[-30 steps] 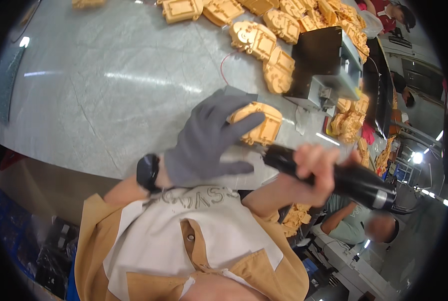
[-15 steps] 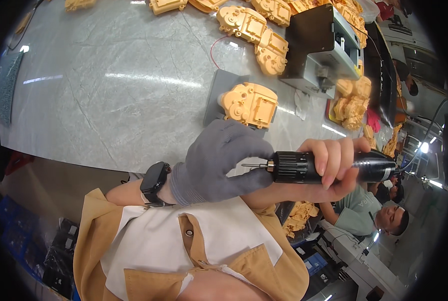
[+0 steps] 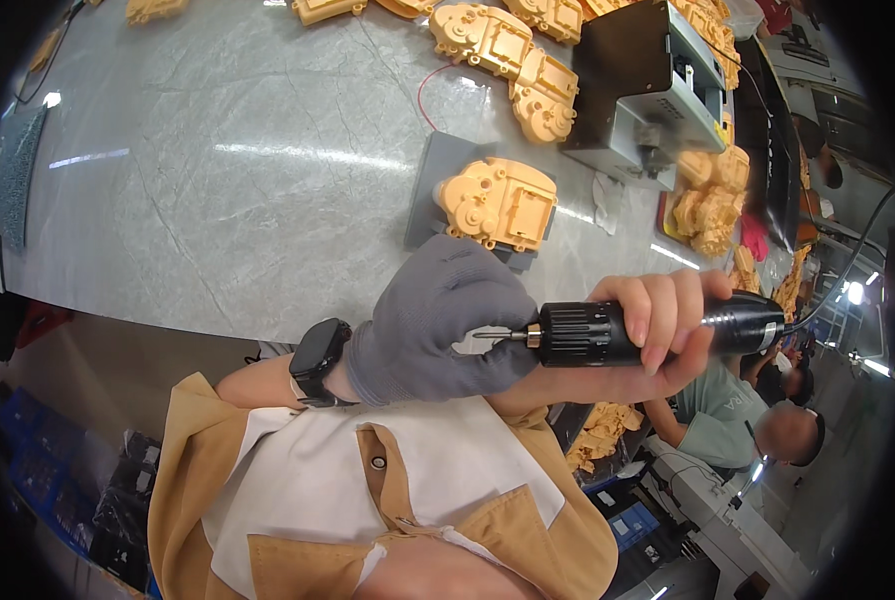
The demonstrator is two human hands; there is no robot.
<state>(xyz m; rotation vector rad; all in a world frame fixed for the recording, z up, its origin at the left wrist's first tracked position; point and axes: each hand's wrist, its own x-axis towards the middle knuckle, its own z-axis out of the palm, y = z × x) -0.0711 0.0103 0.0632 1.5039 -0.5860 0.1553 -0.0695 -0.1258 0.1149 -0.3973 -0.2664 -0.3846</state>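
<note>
A black electric screwdriver (image 3: pixel 587 334) lies level in front of my chest, its bit pointing left. My right hand (image 3: pixel 662 325), bare, is wrapped round its body. My left hand (image 3: pixel 437 325), in a grey glove, curls its thumb and fingers round the bit (image 3: pixel 499 335), with the fingertips against the nose of the tool. Just beyond the gloved hand, a yellow-orange plastic housing (image 3: pixel 499 205) with round bosses and a rectangular recess rests on a dark grey fixture block (image 3: pixel 425 205) on the table.
More yellow-orange housings (image 3: pixel 545 95) lie along the far side of the grey marbled table (image 3: pixel 237 210). A black and grey boxy machine (image 3: pixel 627 95) stands at the far right, with parts (image 3: pixel 707 215) heaped beside it. A cable (image 3: pixel 847 265) runs from the screwdriver. Another person (image 3: pixel 722 420) sits at right.
The screwdriver and both hands have shifted slightly to the left. My gloved fingers have drawn closer round the bit. The housing stays on its block.
</note>
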